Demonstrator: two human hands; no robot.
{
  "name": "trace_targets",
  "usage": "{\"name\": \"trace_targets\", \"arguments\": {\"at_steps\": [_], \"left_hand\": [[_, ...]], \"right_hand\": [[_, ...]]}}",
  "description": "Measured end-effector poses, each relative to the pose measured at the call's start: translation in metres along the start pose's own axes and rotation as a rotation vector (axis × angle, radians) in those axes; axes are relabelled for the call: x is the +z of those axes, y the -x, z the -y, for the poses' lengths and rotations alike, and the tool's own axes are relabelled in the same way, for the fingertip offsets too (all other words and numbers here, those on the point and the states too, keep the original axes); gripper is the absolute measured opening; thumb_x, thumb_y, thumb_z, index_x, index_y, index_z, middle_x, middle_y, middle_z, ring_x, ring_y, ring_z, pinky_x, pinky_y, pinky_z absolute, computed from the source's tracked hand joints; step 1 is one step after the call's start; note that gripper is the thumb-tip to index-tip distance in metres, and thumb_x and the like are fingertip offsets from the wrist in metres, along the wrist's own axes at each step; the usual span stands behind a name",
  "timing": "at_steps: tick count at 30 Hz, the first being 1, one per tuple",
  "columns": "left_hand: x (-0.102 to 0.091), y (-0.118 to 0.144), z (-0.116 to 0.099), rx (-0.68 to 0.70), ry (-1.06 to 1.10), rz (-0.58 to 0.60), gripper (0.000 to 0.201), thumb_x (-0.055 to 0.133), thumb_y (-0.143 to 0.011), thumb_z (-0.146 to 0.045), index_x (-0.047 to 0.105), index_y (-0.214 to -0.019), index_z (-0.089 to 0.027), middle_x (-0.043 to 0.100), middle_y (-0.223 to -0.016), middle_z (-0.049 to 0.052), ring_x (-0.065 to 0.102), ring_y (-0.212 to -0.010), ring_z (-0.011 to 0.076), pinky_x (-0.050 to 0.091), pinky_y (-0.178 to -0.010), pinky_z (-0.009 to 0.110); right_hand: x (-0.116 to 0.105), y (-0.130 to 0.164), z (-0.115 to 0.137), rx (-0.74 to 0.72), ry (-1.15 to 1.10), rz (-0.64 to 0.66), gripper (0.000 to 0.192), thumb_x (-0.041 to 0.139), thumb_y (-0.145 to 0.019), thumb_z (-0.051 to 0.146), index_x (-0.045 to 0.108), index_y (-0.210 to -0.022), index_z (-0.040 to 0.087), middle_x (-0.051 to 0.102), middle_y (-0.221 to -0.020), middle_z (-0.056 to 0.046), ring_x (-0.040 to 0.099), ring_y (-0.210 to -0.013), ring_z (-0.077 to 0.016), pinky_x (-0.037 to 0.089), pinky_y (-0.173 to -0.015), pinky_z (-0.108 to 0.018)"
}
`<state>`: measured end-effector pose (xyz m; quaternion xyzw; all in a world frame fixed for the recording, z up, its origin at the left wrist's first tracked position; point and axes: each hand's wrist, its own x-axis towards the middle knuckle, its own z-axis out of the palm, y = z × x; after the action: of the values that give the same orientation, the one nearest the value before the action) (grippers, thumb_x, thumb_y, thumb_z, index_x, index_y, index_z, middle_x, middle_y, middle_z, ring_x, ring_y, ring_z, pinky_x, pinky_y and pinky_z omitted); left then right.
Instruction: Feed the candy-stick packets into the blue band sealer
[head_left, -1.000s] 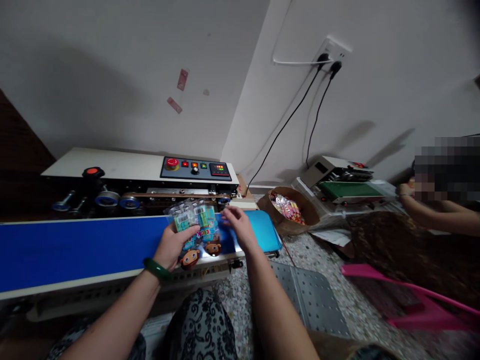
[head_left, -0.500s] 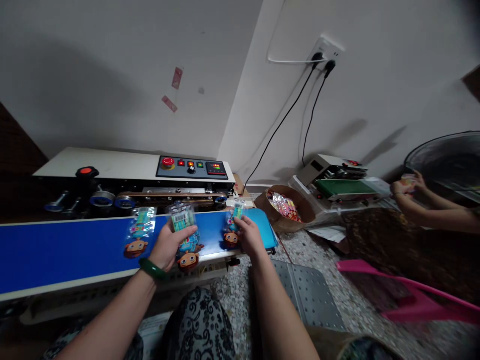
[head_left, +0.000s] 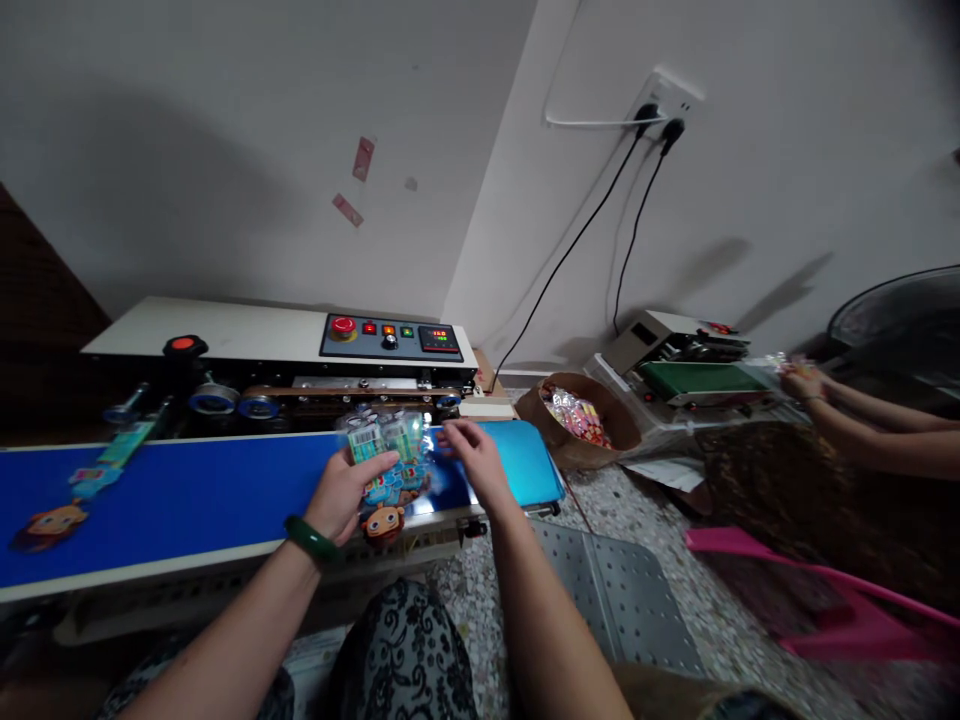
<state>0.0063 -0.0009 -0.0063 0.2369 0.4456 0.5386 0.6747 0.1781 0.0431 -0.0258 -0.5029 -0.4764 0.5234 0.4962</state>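
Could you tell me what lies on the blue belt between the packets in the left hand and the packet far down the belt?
In the head view, only bare belt lies between the held packets and the far packet.

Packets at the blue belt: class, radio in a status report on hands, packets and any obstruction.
Left hand grips stack of packets over blue belt. Right hand touching stack's right edge. One packet lies far left on the belt; nothing blocking.

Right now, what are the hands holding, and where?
The left hand grips a small stack of packets around their middle, over the blue belt. The right hand touches the stack's right edge with its fingertips.
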Motion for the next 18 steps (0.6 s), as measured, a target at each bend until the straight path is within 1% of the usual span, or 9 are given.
{"name": "trace_targets", "arguments": {"at_steps": [2, 3, 4, 6, 8, 11, 15, 16, 18], "left_hand": [[0.000, -0.001, 0.002, 0.019, -0.028, 0.008, 0.040, 0.073, -0.055, -0.023, 0.062, -0.092, -0.010, 0.069, -0.078, 0.010, 0.065, -0.067, 0.0238, 0.053, -0.064, 0.038], [0.000, -0.002, 0.003, 0.033, -0.047, 0.012, 0.040, 0.073, -0.056, -0.023, 0.063, -0.091, -0.010, 0.069, -0.079, 0.010, 0.065, -0.067, 0.0231, 0.053, -0.064, 0.037], [0.000, -0.002, 0.004, 0.051, -0.066, 0.012, 0.038, 0.073, -0.056, -0.024, 0.063, -0.090, -0.010, 0.069, -0.080, 0.010, 0.064, -0.068, 0.0222, 0.052, -0.065, 0.036], [0.000, -0.003, 0.005, 0.078, -0.099, 0.005, 0.037, 0.073, -0.056, -0.023, 0.064, -0.089, -0.011, 0.069, -0.082, 0.009, 0.064, -0.071, 0.0209, 0.052, -0.066, 0.033], [0.001, -0.003, 0.006, 0.096, -0.112, -0.011, 0.036, 0.073, -0.055, -0.024, 0.064, -0.088, -0.011, 0.069, -0.086, 0.009, 0.064, -0.074, 0.0205, 0.051, -0.069, 0.033], [0.000, -0.002, 0.004, 0.100, -0.099, -0.044, 0.036, 0.074, -0.054, -0.025, 0.065, -0.086, -0.012, 0.069, -0.085, 0.009, 0.064, -0.075, 0.0206, 0.050, -0.072, 0.033], [-0.002, -0.001, 0.000, 0.071, -0.096, -0.090, 0.039, 0.075, -0.052, -0.025, 0.063, -0.087, -0.011, 0.068, -0.075, 0.006, 0.063, -0.065, 0.0183, 0.051, -0.065, 0.031], [-0.002, -0.001, -0.001, 0.073, -0.103, -0.092, 0.041, 0.076, -0.051, -0.024, 0.063, -0.087, -0.011, 0.068, -0.072, 0.005, 0.063, -0.063, 0.0177, 0.051, -0.063, 0.030], [-0.001, 0.000, -0.002, 0.092, -0.112, -0.090, 0.042, 0.076, -0.050, -0.022, 0.061, -0.088, -0.012, 0.067, -0.070, 0.004, 0.063, -0.062, 0.0172, 0.051, -0.061, 0.029]], "right_hand": [[0.014, 0.017, 0.005, -0.005, -0.068, 0.191, 0.032, 0.068, -0.062, 0.035, 0.062, -0.089, 0.019, 0.065, -0.088, -0.003, 0.059, -0.081, -0.0168, 0.047, -0.071, -0.027], [0.020, 0.024, 0.006, 0.008, -0.100, 0.244, 0.032, 0.069, -0.060, 0.032, 0.062, -0.089, 0.019, 0.065, -0.087, -0.003, 0.059, -0.081, -0.0172, 0.047, -0.072, -0.029], [0.025, 0.029, 0.006, 0.017, -0.119, 0.253, 0.031, 0.070, -0.059, 0.030, 0.062, -0.086, 0.018, 0.065, -0.084, -0.002, 0.060, -0.078, -0.0170, 0.047, -0.072, -0.029], [0.030, 0.034, 0.005, 0.026, -0.134, 0.196, 0.024, 0.071, -0.058, 0.028, 0.062, -0.077, 0.017, 0.065, -0.074, -0.001, 0.059, -0.069, -0.0149, 0.047, -0.068, -0.027], [0.028, 0.033, 0.001, 0.025, -0.149, 0.105, 0.020, 0.070, -0.059, 0.029, 0.060, -0.072, 0.017, 0.063, -0.067, 0.001, 0.057, -0.061, -0.0123, 0.046, -0.062, -0.024], [0.010, 0.026, -0.004, 0.043, -0.200, -0.056, 0.021, 0.068, -0.060, 0.030, 0.058, -0.074, 0.017, 0.061, -0.063, 0.002, 0.054, -0.054, -0.0103, 0.044, -0.055, -0.022], [-0.023, 0.008, -0.009, 0.130, -0.183, -0.280, 0.022, 0.067, -0.057, 0.029, 0.056, -0.071, 0.016, 0.056, -0.058, 0.003, 0.049, -0.046, -0.0092, 0.042, -0.045, -0.021], [-0.029, 0.002, -0.009, 0.154, -0.158, -0.302, 0.022, 0.067, -0.056, 0.029, 0.055, -0.068, 0.016, 0.055, -0.056, 0.003, 0.049, -0.045, -0.0091, 0.041, -0.044, -0.021], [-0.035, -0.010, -0.010, 0.195, -0.107, -0.285, 0.021, 0.068, -0.053, 0.027, 0.054, -0.063, 0.015, 0.054, -0.053, 0.002, 0.049, -0.044, -0.0096, 0.041, -0.043, -0.022]]}}
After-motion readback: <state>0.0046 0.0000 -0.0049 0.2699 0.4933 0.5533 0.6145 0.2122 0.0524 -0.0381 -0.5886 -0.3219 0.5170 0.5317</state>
